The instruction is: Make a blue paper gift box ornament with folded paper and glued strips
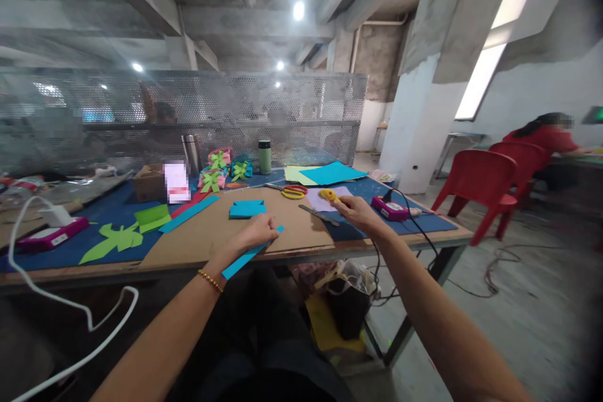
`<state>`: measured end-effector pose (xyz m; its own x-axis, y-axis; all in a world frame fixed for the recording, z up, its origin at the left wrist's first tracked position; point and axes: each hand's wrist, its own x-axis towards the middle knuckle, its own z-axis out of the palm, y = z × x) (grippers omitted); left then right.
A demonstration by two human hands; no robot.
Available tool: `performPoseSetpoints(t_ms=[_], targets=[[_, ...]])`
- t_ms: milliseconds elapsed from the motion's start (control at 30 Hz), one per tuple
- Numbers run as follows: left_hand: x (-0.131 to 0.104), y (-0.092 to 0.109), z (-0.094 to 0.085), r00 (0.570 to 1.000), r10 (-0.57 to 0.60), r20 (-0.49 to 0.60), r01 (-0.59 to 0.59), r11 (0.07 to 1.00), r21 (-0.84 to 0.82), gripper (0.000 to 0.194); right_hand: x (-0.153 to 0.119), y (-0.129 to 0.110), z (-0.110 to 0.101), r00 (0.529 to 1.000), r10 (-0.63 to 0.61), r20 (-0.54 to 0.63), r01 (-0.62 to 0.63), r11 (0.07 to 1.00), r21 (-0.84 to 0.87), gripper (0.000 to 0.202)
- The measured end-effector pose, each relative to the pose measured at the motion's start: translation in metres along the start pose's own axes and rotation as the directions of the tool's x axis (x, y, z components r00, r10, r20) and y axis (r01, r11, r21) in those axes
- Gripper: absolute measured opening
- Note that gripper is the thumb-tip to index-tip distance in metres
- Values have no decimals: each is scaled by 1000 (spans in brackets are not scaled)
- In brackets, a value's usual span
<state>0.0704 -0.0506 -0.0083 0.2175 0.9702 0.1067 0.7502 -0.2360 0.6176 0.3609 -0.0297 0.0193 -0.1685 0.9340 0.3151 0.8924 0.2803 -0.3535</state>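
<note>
My left hand (pixel 260 230) is closed on a narrow blue paper strip (pixel 245 262), which slants down toward me past the table's front edge. My right hand (pixel 360 212) grips a yellow glue gun (pixel 327 195) over a lilac paper sheet (pixel 336 198); my fingers cover part of its handle. Just beyond my left hand, a folded blue paper piece (pixel 247 208) lies on the brown board (pixel 198 235). Between my hands lies a dark flat blade-like tool (pixel 319 215), and behind it yellow-and-red-handled scissors (pixel 294 191).
Green cut paper shapes (pixel 113 242) and another blue strip (pixel 189 214) lie left. Finished-looking bow boxes (pixel 211 179), a green flask (pixel 264 158) and paper sheets (pixel 334 173) stand or lie behind. A purple power strip (pixel 390 208) with cables sits right. A person in red sits beyond red chairs (pixel 478 182).
</note>
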Motion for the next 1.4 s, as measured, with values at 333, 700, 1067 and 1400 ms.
performPoseSetpoints(t_ms=[333,700,1067,1400], targets=[[0,-4,-1,998,39,42,-41,998,38,17,-47,-53,11,951,-214,222,2,724,690,67],[-7,6,-7,994,18,104,-20,1000,14,20,-44,-54,22,957,-215,194,49,781,623,60],[1,-1,-2,998,27,62,-30,999,46,9,-40,-55,22,953,-226,200,80,828,555,57],[0,0,-2,998,40,43,-44,996,75,9,-38,-56,26,950,-238,201,94,834,544,54]])
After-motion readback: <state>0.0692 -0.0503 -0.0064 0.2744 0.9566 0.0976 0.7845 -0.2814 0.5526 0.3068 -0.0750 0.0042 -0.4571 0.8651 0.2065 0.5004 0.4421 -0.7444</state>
